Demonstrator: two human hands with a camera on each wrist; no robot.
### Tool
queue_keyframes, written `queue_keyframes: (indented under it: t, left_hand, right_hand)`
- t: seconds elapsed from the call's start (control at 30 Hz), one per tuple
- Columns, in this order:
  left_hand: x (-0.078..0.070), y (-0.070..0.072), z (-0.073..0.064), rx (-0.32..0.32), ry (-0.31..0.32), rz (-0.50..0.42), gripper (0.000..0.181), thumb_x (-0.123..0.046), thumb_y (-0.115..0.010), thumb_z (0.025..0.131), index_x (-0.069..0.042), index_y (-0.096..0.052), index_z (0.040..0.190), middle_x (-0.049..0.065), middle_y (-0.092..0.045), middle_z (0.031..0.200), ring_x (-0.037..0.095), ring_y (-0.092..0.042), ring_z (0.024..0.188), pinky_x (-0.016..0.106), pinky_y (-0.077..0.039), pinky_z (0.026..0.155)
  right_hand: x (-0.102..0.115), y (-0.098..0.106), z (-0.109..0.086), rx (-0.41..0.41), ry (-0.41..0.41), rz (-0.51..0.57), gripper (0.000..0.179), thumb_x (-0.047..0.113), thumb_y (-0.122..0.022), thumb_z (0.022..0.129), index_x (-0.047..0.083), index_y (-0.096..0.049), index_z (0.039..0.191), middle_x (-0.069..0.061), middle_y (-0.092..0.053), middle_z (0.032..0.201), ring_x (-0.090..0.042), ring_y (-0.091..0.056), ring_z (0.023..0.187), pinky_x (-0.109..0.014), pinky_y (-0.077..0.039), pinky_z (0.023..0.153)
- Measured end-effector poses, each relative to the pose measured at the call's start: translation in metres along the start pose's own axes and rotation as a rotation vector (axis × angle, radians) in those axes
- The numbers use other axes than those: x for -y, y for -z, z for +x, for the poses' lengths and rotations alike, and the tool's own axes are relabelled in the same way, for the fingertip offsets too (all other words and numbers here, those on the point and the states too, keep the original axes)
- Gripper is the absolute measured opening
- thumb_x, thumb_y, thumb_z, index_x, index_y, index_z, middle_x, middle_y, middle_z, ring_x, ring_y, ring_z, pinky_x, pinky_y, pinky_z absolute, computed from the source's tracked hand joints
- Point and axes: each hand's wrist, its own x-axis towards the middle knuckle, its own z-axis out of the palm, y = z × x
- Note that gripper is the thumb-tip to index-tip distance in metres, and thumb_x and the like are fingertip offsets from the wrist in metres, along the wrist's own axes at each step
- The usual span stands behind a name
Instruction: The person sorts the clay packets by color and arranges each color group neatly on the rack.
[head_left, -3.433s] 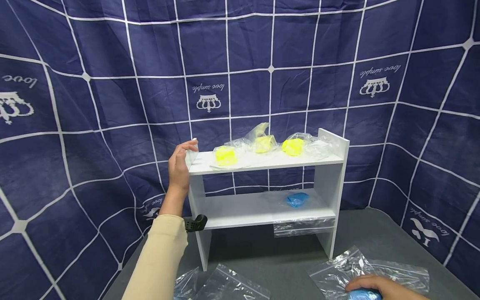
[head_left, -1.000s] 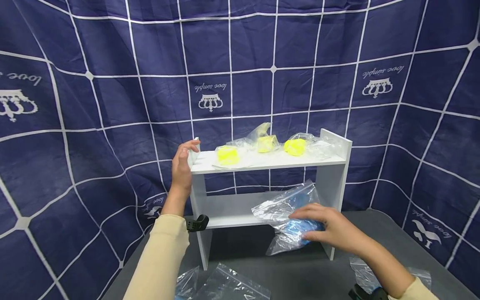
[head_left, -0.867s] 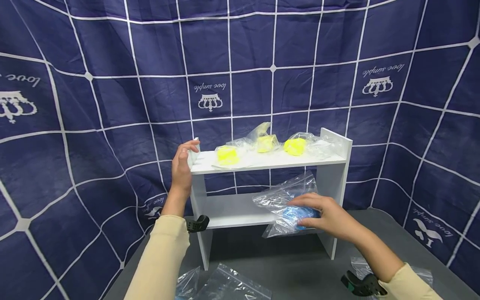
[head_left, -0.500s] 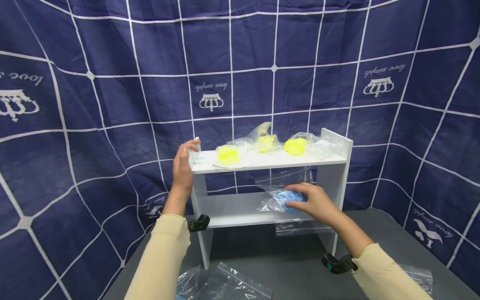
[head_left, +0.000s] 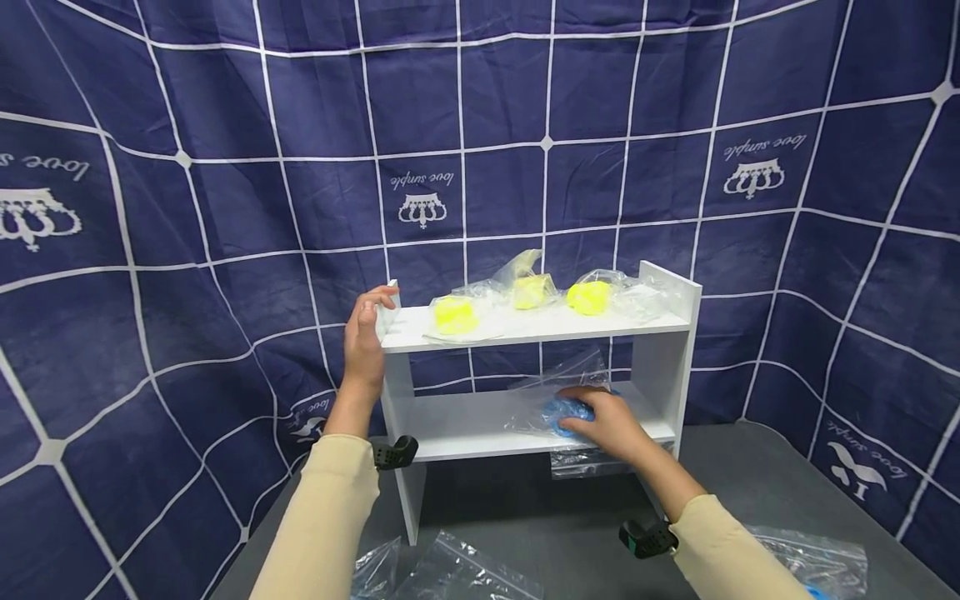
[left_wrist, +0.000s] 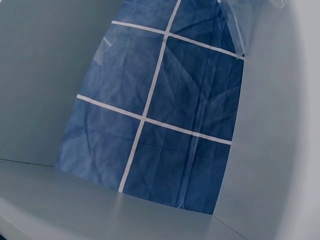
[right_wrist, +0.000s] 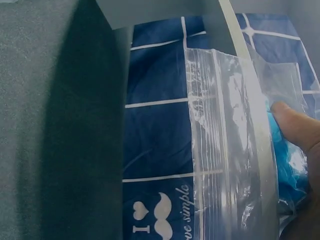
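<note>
My right hand (head_left: 611,425) grips a clear zip bag with a blue lump (head_left: 562,412) inside, low over the lower board of a white shelf (head_left: 457,421). The right wrist view shows the thumb (right_wrist: 295,125) pressed against the blue lump (right_wrist: 285,167). Behind this hand another blue bagged lump is mostly hidden; a zip bag's edge (head_left: 592,462) hangs over the board's front. My left hand (head_left: 364,342) holds the shelf's upper left side panel, fingers curled over its edge. The left wrist view shows only the shelf's inside and the cloth behind.
Bagged yellow lumps (head_left: 455,315) sit along the shelf's top board. On the dark table (head_left: 517,508) lie clear zip bags (head_left: 472,571) at the front and a bag with some blue (head_left: 817,560) at the right. A blue checked cloth (head_left: 495,100) hangs behind.
My right hand has picked up a blue bagged lump from the table at the right and carried it up and left onto the lower board. The left hand has stayed on the side panel.
</note>
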Motion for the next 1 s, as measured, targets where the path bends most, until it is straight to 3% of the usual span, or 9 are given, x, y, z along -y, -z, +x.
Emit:
queue_keyframes:
  t: [0.3,0.4,0.63,1.0]
  left_hand:
    - [0.004,0.002,-0.002,-0.006,0.003,-0.008,0.038,-0.014,-0.026,0.097,0.020,-0.044,0.097,0.036,-0.050,0.125,0.040,-0.042,0.132,0.029,-0.025,0.110]
    - [0.005,0.001,-0.003,-0.004,0.005,-0.013,0.038,-0.013,-0.026,0.096,0.020,-0.045,0.097,0.036,-0.050,0.125,0.040,-0.042,0.131,0.029,-0.025,0.110]
    - [0.004,-0.001,-0.006,0.002,-0.012,-0.018,0.037,-0.013,-0.026,0.097,0.020,-0.044,0.097,0.035,-0.051,0.125,0.040,-0.043,0.129,0.028,-0.026,0.109]
    - [0.003,-0.001,-0.002,-0.011,-0.055,-0.019,0.040,-0.017,-0.027,0.099,0.018,-0.045,0.096,0.035,-0.051,0.123,0.038,-0.044,0.129,0.027,-0.027,0.110]
  right_hand:
    - [0.001,-0.004,-0.001,0.007,0.002,-0.025,0.041,0.030,-0.074,0.082,0.015,-0.067,0.120,-0.011,-0.069,0.116,-0.022,-0.065,0.089,-0.037,-0.050,0.073]
    - [0.001,-0.005,-0.004,-0.009,0.013,-0.059,0.043,0.031,-0.075,0.082,0.017,-0.066,0.121,-0.009,-0.069,0.117,-0.023,-0.064,0.094,-0.040,-0.050,0.076]
    - [0.001,0.000,-0.015,-0.152,0.096,-0.219,0.050,0.040,-0.075,0.079,0.021,-0.064,0.124,-0.002,-0.066,0.125,-0.034,-0.055,0.115,-0.060,-0.041,0.091]
    - [0.001,0.028,-0.049,-0.250,0.124,-0.180,0.044,0.022,-0.076,0.080,0.017,-0.065,0.122,-0.009,-0.065,0.124,-0.033,-0.052,0.114,-0.060,-0.039,0.088]
